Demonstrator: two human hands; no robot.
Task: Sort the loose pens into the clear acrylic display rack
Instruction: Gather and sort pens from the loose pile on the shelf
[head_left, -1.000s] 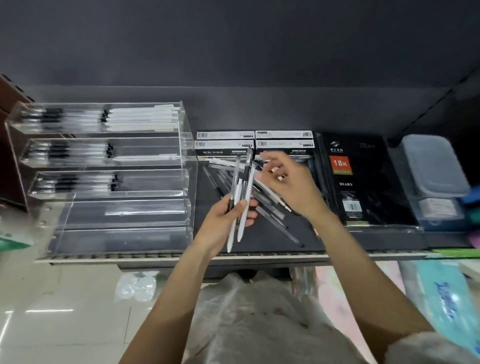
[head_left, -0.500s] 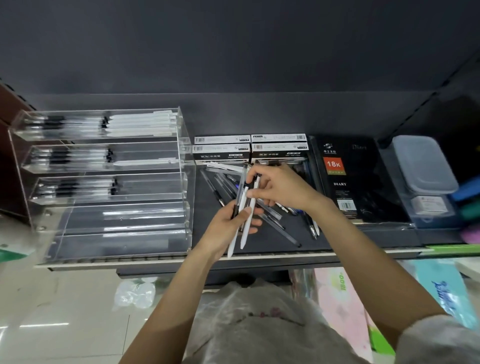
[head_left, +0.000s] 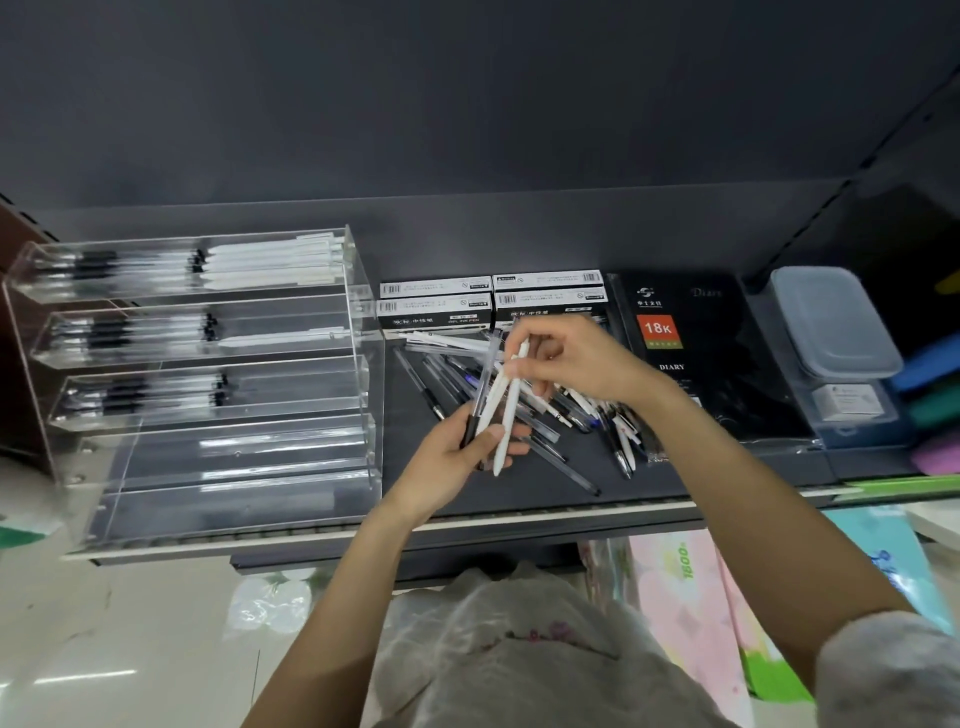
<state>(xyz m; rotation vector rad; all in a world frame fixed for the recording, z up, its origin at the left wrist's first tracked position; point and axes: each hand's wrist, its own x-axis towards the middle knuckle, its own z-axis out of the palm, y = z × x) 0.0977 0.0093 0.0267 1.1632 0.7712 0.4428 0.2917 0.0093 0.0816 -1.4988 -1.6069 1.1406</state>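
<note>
A clear acrylic display rack with several tiers stands on the left of the dark shelf. Its upper three tiers hold pens; the lower tiers look bare. A pile of loose pens lies on the shelf right of the rack. My left hand grips a small bunch of pens, two white and one clear with a black grip, pointing up and away. My right hand pinches the top end of a white pen in that bunch, just above the pile.
Pen boxes line the back of the shelf. A black diary lies right of the pile, then a lidded plastic box. The shelf's front edge runs below my hands. Packaged goods sit under the shelf.
My right hand has drawn back from the pile and now pinches the top of a white pen in the bunch. My left hand keeps hold of the bunch.
</note>
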